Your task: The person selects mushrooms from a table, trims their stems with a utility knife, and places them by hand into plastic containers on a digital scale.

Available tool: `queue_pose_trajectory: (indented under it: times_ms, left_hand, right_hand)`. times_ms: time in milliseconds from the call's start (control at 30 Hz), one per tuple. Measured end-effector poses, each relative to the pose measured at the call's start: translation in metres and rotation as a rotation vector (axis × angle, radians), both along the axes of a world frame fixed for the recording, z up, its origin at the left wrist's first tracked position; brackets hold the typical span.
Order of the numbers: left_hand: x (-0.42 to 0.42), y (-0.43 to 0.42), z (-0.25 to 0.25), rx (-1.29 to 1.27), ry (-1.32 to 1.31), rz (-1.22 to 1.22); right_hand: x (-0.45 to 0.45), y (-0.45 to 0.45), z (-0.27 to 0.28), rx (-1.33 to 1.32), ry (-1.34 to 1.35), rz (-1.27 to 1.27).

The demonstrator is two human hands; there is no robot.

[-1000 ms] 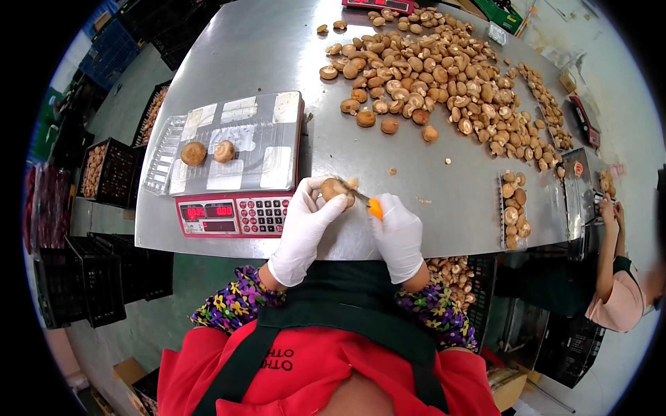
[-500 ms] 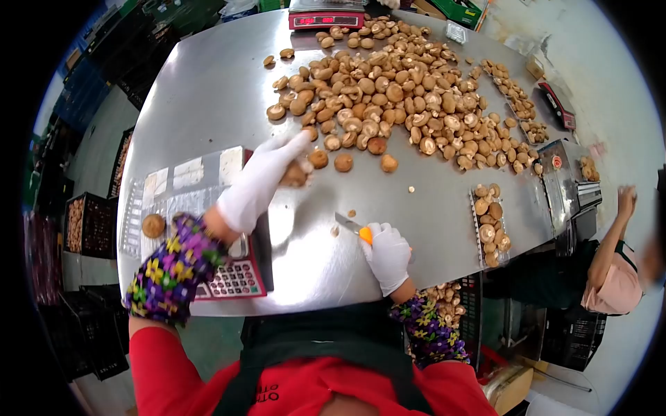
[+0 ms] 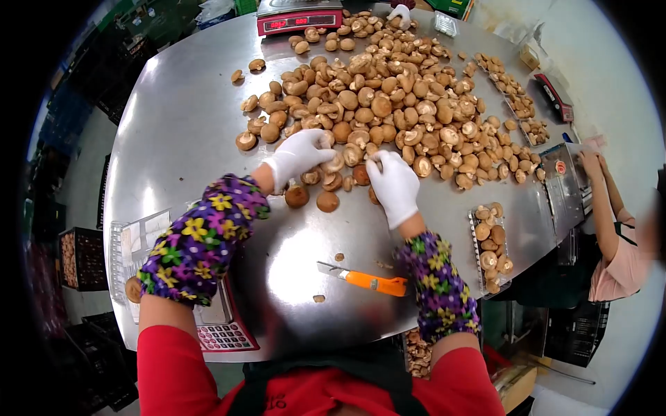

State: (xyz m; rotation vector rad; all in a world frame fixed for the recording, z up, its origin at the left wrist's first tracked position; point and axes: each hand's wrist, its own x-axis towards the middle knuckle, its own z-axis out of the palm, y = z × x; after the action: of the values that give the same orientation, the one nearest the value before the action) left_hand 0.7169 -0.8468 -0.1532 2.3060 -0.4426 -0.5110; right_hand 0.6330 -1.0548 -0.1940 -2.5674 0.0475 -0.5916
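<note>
Now L grip [image 3: 300,158], R grip [image 3: 394,187] at mushrooms [image 3: 381,106], hold unclear; knife [image 3: 371,281] nr, L sleeve [image 3: 208,232] over scale [image 3: 225,338]

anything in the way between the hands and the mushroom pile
Nothing visible: the left hand and right hand are both at the near edge of the mushroom pile. The orange knife lies off to the near side, not between.

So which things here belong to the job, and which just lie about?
Likely part of the job:
left hand and right hand, at the mushrooms
orange knife
nearest scale

Probably just lying about:
brown scraps near the knife
cardboard box
</note>
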Motion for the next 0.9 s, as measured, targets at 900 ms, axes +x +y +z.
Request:
queue_pose_trajectory:
  times_ms: [900]
  left_hand:
    - [0.046, 0.001, 0.055, -0.464, -0.107, 0.306]
  right_hand:
    - [0.035, -0.031, 0.012, 1.043, 0.258, 0.250]
